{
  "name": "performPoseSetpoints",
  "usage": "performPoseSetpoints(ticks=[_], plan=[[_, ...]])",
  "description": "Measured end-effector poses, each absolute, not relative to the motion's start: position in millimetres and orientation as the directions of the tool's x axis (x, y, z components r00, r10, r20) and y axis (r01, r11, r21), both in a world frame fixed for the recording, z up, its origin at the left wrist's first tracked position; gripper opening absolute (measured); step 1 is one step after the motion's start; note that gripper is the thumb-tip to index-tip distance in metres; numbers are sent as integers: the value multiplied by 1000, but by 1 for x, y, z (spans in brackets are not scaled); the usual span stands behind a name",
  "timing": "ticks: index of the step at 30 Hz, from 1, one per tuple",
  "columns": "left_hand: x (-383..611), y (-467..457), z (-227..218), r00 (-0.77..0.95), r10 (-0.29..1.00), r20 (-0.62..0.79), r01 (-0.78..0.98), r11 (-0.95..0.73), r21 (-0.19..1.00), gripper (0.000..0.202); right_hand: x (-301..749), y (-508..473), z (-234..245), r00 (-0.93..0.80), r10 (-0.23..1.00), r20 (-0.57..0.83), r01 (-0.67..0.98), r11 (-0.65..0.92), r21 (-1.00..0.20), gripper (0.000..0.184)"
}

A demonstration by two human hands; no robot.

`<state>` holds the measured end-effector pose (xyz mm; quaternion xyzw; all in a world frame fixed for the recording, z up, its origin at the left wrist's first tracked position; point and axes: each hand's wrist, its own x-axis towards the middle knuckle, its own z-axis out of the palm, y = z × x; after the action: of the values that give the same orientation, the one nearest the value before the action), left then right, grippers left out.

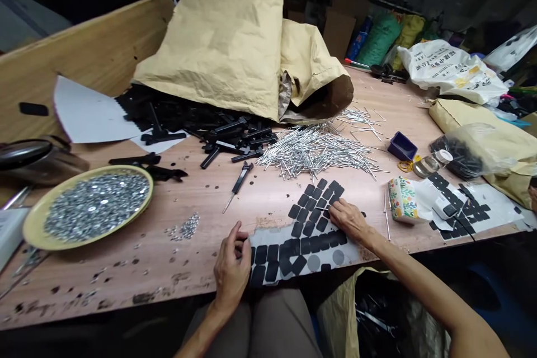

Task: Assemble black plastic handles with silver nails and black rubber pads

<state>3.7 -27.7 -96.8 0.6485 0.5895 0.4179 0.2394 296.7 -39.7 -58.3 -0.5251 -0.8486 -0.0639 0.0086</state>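
My right hand is closed in a pinch over the black rounded pads laid out on the table. A thin metal rod sticks out leftward from its fingertips. My left hand rests at the left end of a pale sheet bearing rows of black pads, its fingers curled in. What those fingers hold, if anything, is hidden. Up and left of the pads lies a black plastic piece with a metal rod. Beyond them spreads a heap of thin metal rods.
A yellow dish of small metal parts stands left, with a small pile of metal parts nearby. Black plastic parts lie below a large paper bag. At right are a blue tray, a floral box and a jar.
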Motion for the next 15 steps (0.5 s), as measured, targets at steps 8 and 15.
performPoseSetpoints(ticks=[8, 15], plan=[[6, -10, -89, -25, 965, 259, 591, -195, 783, 38, 293, -36, -54, -344, 936, 77, 935, 334, 118, 22], [23, 53, -43, -131, 990, 43, 816, 83, 572, 36, 305, -102, 3, -153, 988, 16, 978, 153, -140, 28]])
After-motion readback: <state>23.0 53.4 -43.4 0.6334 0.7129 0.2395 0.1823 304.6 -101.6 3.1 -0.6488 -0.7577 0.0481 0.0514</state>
